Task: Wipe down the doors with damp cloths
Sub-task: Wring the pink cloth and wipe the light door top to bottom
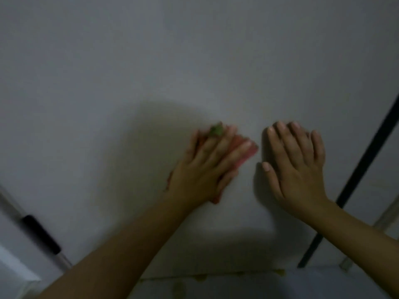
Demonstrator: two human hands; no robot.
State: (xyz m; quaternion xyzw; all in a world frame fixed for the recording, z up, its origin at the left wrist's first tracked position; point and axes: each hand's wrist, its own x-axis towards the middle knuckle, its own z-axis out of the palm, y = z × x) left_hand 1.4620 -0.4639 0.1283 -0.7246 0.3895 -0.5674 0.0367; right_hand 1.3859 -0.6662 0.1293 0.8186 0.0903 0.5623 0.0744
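The left hand (201, 167) presses a pink and green cloth (244, 152) flat against the white door (151, 72), fingers (216, 145) straight over it. Just beside it, the right hand (299, 167) rests open on the door, fingers extended, holding nothing.

One white door (194, 61) fills the view. Two hands lie flat on it: the left hand (203, 169) at centre, the right hand (300, 167) at three o'clock. One pink-and-green cloth (248, 154). One dark handle (41, 234), at eight o'clock.
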